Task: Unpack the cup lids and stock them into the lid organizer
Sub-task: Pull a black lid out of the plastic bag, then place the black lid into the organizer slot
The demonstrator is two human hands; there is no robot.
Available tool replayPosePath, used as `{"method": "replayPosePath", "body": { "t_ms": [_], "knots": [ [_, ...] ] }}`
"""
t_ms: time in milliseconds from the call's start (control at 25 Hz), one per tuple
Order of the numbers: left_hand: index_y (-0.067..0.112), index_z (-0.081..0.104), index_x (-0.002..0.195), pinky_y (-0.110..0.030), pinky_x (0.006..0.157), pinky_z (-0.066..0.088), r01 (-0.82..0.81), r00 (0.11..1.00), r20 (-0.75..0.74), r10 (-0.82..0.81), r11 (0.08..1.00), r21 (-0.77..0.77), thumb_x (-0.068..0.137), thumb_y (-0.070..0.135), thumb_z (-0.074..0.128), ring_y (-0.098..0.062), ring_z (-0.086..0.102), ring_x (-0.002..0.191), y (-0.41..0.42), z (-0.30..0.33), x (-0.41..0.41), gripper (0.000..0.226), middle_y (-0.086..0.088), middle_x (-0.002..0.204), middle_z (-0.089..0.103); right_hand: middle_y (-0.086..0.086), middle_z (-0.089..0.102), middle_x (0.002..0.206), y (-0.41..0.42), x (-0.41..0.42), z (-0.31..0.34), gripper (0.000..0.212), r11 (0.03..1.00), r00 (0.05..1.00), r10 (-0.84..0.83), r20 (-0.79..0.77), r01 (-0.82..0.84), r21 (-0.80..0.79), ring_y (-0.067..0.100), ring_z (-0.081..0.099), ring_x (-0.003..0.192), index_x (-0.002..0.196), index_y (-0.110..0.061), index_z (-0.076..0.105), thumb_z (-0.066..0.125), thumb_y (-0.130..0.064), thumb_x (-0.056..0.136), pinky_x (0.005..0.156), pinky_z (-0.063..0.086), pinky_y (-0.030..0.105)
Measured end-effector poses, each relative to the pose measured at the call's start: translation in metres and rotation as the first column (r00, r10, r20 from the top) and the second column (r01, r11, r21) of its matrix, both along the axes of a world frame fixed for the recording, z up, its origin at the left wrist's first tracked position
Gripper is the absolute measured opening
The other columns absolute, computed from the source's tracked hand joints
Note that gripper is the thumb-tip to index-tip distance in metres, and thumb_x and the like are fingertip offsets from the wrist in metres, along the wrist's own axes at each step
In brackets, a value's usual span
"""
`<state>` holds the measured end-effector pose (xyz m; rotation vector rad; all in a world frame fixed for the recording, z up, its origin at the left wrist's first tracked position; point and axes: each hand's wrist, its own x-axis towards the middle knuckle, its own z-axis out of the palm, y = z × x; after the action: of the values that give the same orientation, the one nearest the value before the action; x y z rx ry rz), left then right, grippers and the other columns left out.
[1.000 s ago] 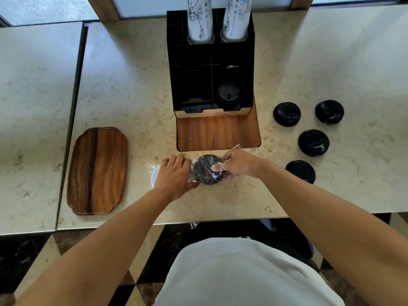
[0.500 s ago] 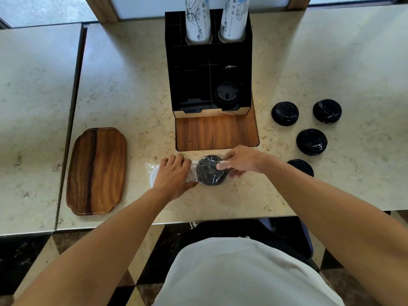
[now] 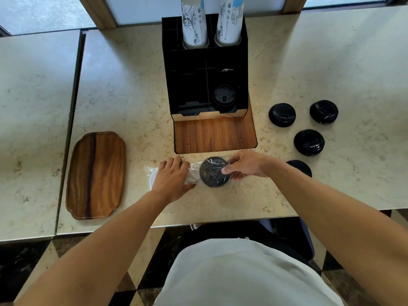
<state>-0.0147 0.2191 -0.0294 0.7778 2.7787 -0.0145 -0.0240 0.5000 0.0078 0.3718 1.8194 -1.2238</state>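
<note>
Spanning the frame, the marble counter [image 3: 331,62] carries a black lid organizer [image 3: 205,69] at centre rear, with two cup stacks [image 3: 210,21] in its back wells and one black lid [image 3: 224,98] already seated in its front right compartment. A wooden tray [image 3: 96,175] lies well to the left. Four loose lids [image 3: 309,142] rest on the counter to the right, one partly hidden behind the forearm. Near the front edge, a clear plastic sleeve [image 3: 192,167] lies on its side holding a stack of black lids [image 3: 214,175]. The left hand [image 3: 171,181] presses down on the sleeve, fingers together; the right hand [image 3: 247,165] pinches the film at the stack's open end. Judged risk: the thin film may tear or slip, and a sudden release could scatter lids off the near edge.
</note>
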Motion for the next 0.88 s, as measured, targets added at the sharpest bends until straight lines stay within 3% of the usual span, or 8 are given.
{"method": "replayPosePath", "body": {
  "t_ms": [200, 520, 720, 880],
  "knots": [
    [0.014, 0.056, 0.125, -0.047, 0.097, 0.043, -0.108, 0.994, 0.016, 0.108, 0.994, -0.002, 0.081, 0.063, 0.068, -0.032, 0.051, 0.108, -0.007, 0.002, -0.004, 0.067, -0.011, 0.118, 0.056, 0.003, 0.082, 0.096, 0.025, -0.003, 0.011, 0.023, 0.992, 0.991, -0.127, -0.036, 0.127, -0.012, 0.016, 0.077, 0.086, 0.108, -0.015, 0.077, 0.081, -0.025, 0.087, 0.084, 0.063, 0.031],
    [0.012, 0.055, 0.125, -0.045, 0.095, 0.041, -0.222, 0.974, 0.037, 0.223, 0.975, -0.019, 0.084, 0.059, 0.066, -0.032, 0.049, 0.108, -0.023, 0.006, -0.019, 0.063, -0.011, 0.119, 0.054, 0.017, 0.077, 0.112, 0.035, -0.027, 0.023, 0.035, 0.884, 0.893, -0.447, -0.052, 0.433, -0.178, 0.025, 0.078, 0.101, 0.121, 0.002, 0.067, 0.077, -0.014, 0.091, 0.096, 0.061, 0.039],
    [0.012, 0.056, 0.125, -0.045, 0.093, 0.042, -0.192, 0.98, 0.042, 0.192, 0.981, -0.008, 0.082, 0.059, 0.068, -0.031, 0.051, 0.106, -0.022, 0.008, -0.032, 0.065, -0.009, 0.115, 0.055, 0.018, 0.073, 0.121, 0.034, -0.059, 0.031, 0.037, 0.788, 0.798, -0.599, -0.063, 0.573, -0.226, 0.027, 0.075, 0.108, 0.124, 0.004, 0.067, 0.076, -0.012, 0.091, 0.099, 0.059, 0.043],
    [0.012, 0.057, 0.124, -0.045, 0.094, 0.041, -0.151, 0.988, 0.038, 0.152, 0.988, -0.015, 0.08, 0.058, 0.071, -0.031, 0.051, 0.104, -0.018, 0.008, -0.044, 0.065, -0.009, 0.113, 0.055, 0.018, 0.074, 0.116, 0.031, -0.092, 0.041, 0.031, 0.708, 0.696, -0.705, -0.138, 0.677, -0.204, 0.025, 0.077, 0.099, 0.115, 0.0, 0.068, 0.079, -0.015, 0.089, 0.091, 0.063, 0.043]
  ]
}}
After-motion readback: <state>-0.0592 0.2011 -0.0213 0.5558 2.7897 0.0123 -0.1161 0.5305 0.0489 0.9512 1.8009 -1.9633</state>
